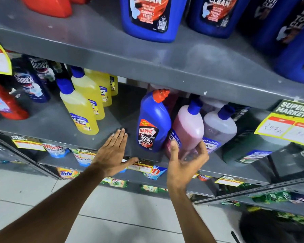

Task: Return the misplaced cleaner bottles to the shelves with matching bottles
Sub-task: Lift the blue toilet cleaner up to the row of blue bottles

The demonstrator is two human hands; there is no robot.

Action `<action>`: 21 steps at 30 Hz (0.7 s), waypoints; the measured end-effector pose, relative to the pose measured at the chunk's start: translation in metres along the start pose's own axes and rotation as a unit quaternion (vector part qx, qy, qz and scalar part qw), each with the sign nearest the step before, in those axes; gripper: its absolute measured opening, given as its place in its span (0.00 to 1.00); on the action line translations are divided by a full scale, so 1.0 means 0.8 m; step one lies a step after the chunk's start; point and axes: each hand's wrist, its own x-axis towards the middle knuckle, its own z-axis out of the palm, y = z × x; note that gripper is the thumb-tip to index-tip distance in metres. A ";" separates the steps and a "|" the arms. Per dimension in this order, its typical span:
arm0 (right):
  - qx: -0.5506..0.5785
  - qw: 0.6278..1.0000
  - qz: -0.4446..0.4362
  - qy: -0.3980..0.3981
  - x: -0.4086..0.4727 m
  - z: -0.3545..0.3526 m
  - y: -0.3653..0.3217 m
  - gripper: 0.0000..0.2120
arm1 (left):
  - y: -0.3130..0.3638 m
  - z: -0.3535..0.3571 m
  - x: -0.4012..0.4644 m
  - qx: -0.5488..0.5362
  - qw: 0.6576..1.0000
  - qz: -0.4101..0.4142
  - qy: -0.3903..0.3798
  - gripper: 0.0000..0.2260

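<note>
A blue Harpic bottle point(153, 123) with an orange cap stands on the middle shelf point(56, 125), right beside the pink ones. To its right a pink cleaner bottle point(189, 127) with a blue cap leans left, and my right hand point(184, 162) wraps its base, thumb on the label and fingers on the far side. My left hand point(112, 151) lies flat with fingers spread at the shelf's front edge, left of the Harpic bottle, holding nothing. Large blue Harpic bottles point(147, 16) stand on the upper shelf point(112, 55).
Yellow cleaner bottles point(81, 109) stand in a row at middle left, with Domex bottles point(30, 85) and a red bottle point(5, 104) beyond. A lavender bottle point(219, 127) and a dark green one point(249, 148) sit right of the pink. Price tags point(286, 127) hang from shelf edges.
</note>
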 end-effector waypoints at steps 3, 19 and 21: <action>-0.068 0.989 -0.131 0.006 -0.020 -0.009 -0.043 0.30 | -0.001 0.001 0.000 -0.017 1.000 0.001 0.014 0.51; -0.309 0.881 -0.117 -0.337 0.053 0.098 -0.093 0.33 | 0.000 0.006 -0.001 -0.047 0.999 -0.004 0.023 0.51; -0.317 0.877 -0.106 -0.344 0.058 0.098 -0.096 0.29 | 0.000 0.000 -0.001 -0.039 0.999 -0.008 0.012 0.52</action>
